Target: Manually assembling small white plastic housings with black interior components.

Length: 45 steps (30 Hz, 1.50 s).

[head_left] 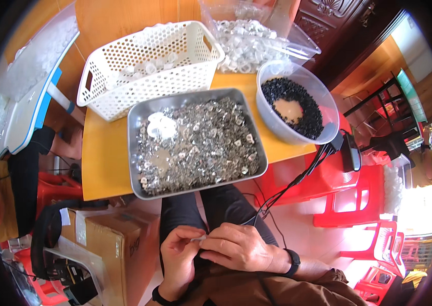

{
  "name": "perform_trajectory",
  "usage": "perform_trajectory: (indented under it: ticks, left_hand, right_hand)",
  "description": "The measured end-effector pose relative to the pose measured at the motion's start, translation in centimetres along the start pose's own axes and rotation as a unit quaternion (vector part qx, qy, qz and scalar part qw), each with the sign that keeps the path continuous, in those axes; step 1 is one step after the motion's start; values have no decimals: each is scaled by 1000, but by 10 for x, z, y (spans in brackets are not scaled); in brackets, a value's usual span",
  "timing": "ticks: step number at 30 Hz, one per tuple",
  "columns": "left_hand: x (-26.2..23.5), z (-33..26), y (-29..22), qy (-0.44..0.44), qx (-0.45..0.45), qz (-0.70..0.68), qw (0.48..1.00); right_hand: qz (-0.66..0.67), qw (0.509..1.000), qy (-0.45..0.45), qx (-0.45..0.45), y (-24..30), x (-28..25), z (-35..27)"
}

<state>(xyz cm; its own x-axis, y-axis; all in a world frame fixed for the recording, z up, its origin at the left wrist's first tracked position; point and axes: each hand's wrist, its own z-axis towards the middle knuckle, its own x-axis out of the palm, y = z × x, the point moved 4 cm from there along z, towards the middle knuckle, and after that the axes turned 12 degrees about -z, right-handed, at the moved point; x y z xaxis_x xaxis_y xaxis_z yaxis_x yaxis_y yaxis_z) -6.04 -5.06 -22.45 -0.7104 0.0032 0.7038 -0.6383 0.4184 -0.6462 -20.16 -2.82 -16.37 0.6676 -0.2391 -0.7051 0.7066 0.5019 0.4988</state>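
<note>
Above my lap my left hand and my right hand meet, fingertips close together. Pinched between them is a small whitish translucent piece, mostly covered by the fingers, so its exact kind is unclear. Beyond the hands, at the table's near edge, a metal tray holds a heap of small shiny metal parts. A few white round plastic pieces lie on that heap at its left. On the right a clear round tub contains tiny black parts.
Behind the tray stands a white perforated basket with translucent plastic pieces. A clear bin of similar pieces is at the back. A cardboard box sits left of my legs, red stools on the right. Black cables hang beside the table. Another person sits at left.
</note>
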Motion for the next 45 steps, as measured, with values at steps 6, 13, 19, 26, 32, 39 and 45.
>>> perform_trajectory:
  ticks: [6, 13, 19, 26, 32, 39, 45]
  left_hand:
    - [-11, 4, 1, -25, 9, -25, 999]
    - [-27, 6, 2, -32, 3, -8, 999]
    - [-13, 3, 1, -41, -41, -22, 998]
    - [-27, -5, -3, -40, -36, -19, 998]
    - [-22, -3, -2, -21, -28, -30, 999]
    - [-15, -13, -10, 23, -35, 41, 998]
    - [-14, -15, -6, 1, -51, 45, 998]
  right_hand:
    - [-86, 992, -69, 53, -26, -51, 24]
    - [-242, 944, -120, 191, -77, -125, 54]
    - [-300, 946, -54, 113, -84, -111, 78]
    - [-403, 907, -51, 107, -92, -124, 92]
    - [-466, 851, 10, 243, -167, -195, 79]
    - [-497, 796, 203, 279, -248, -172, 70]
    - [-462, 832, 201, 231, -266, -142, 60]
